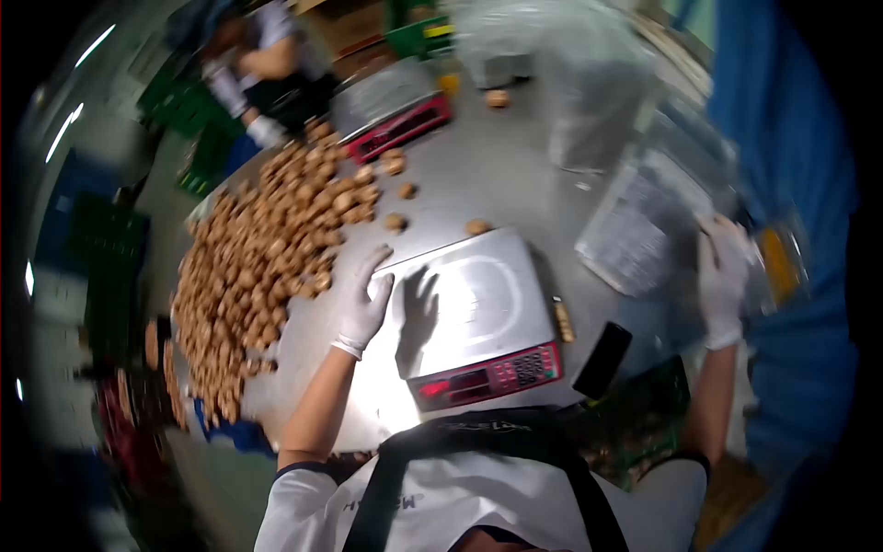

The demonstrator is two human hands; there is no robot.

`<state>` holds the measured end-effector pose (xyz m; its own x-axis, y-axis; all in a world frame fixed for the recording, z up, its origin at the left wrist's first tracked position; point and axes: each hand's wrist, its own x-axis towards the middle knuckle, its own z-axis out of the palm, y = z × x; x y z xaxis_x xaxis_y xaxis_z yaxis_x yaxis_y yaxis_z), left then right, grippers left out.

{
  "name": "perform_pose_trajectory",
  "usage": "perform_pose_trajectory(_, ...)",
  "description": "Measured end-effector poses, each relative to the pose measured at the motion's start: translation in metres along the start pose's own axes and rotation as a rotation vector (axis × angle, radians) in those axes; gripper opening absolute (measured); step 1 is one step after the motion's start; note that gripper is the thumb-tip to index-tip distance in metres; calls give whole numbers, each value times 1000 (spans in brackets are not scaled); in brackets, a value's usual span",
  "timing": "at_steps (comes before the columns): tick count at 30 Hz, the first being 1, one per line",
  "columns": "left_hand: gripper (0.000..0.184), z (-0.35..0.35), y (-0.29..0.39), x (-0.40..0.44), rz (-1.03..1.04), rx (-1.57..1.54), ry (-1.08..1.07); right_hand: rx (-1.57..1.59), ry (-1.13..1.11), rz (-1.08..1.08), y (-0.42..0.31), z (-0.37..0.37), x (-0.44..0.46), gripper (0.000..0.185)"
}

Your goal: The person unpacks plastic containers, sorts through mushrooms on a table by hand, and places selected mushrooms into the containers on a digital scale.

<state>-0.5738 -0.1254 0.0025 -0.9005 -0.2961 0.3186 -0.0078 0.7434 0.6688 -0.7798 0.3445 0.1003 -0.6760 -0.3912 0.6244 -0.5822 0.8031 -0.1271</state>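
Observation:
A digital scale (474, 299) with a bare metal plate and a red front panel stands on the metal table before me. My left hand (363, 304), in a white glove, is beside the scale's left edge, fingers apart and holding nothing. My right hand (724, 267), also gloved, is at the far right by a stack of clear plastic bags (644, 221). Its fingers look closed at the edge of the bags, somewhat blurred. Left of the scale lies a large heap of round brown pieces (267, 258), which look like walnuts.
Behind stands a second red scale (395, 124), with a co-worker (267, 64) in gloves beyond the heap. Large plastic bags (589, 83) lie at the back. A black phone (602, 360) rests right of my scale. A blue curtain (791, 184) hangs at the right.

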Motion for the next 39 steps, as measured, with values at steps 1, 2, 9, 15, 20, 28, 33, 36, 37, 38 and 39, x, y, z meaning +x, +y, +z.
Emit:
perform_pose_trajectory(1, 36, -12, -21, -37, -146, -68, 51, 53, -38, -29, 6, 2, 3, 20)
perform_pose_trajectory(2, 34, -19, -45, -77, -338, -175, 118, 47, -98, -15, 16, 2, 6, 17)
perform_pose_trajectory(9, 31, -32, -67, -282, -920, -299, 451, 477, -517, 358, 78, -6, 31, 14)
perform_pose_trajectory(15, 28, -33, -47, -308, -951, -271, 442, 122, -10, -189, 196, 10, 44, 28)
perform_pose_trajectory(20, 28, -53, -61, -319, -769, -214, 418, 224, 172, 31, 34, -12, 40, 27)
perform_pose_trajectory(28, 25, -112, -139, -374, -748, -127, 538, 376, -408, -341, -186, 97, -142, 19)
perform_pose_trajectory(33, 26, -164, -208, -413, -794, -24, 659, 235, -457, -262, -256, 63, -161, 32)
perform_pose_trajectory(36, 25, -190, -254, -422, -855, -143, 842, 270, -333, -232, -293, 64, -140, 38)
perform_pose_trajectory(37, 27, -197, -268, -424, -856, -170, 872, 344, -341, -204, -310, 72, -134, 38)
perform_pose_trajectory(38, 29, -217, -281, -421, -858, -177, 906, 415, -355, -177, -363, 78, -117, 38)
perform_pose_trajectory(39, 31, -232, -287, -412, -850, -179, 939, 489, -362, -146, -400, 86, -101, 39)
